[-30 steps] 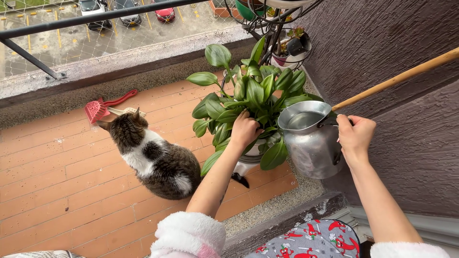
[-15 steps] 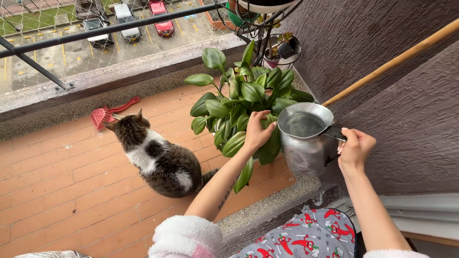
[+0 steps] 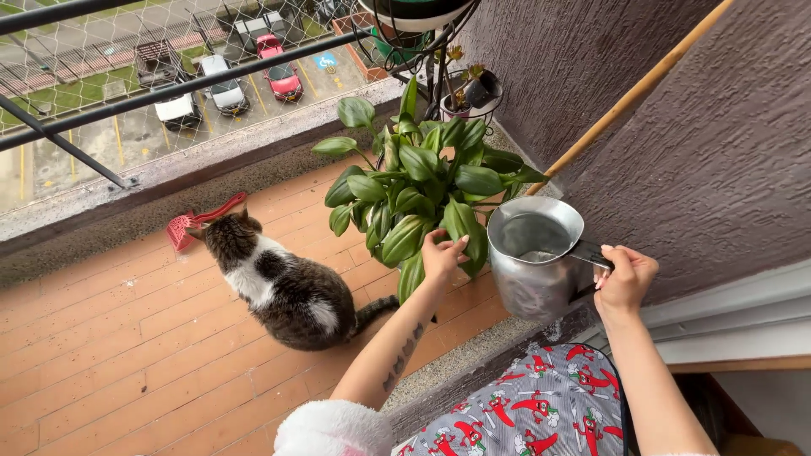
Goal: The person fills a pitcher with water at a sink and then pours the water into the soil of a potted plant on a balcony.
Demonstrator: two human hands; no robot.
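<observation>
A: Entry, head view. Right hand (image 3: pixel 623 280) is closed around the dark handle of the metal jug (image 3: pixel 534 268). The jug is held upright, mouth up, with water visible inside. It sits just beside the plant's right side, and its far rim nearly touches the outermost leaves.

B: Left hand?

A: Left hand (image 3: pixel 442 253) is in the foliage of the leafy plant (image 3: pixel 420 190), fingers curled over a lower leaf at the near edge. Contact is certain. I cannot tell whether the leaf is actually pinched. The pot is hidden under leaves.

B: Margins, right side?

A: Tight. The rough brown wall (image 3: pixel 726 152) runs right behind the jug, and a wooden pole (image 3: pixel 629 95) leans diagonally against it, lower end behind the leaves. At the near edge, a gravel strip and a stone ledge lie under the jug.

B: Left side?

A: A tabby-and-white cat (image 3: pixel 279 283) sits on the terracotta tile floor (image 3: pixel 110 338), back to the camera, near the left forearm but apart from it. A red plastic scoop (image 3: pixel 193 221) lies by the cat's head at the parapet. The tiles to the cat's left are open.

B: Far edge?

A: A dark railing (image 3: pixel 182 84) with netting, and a wire plant stand (image 3: pixel 439 59) just behind the plant at the corner.
</observation>
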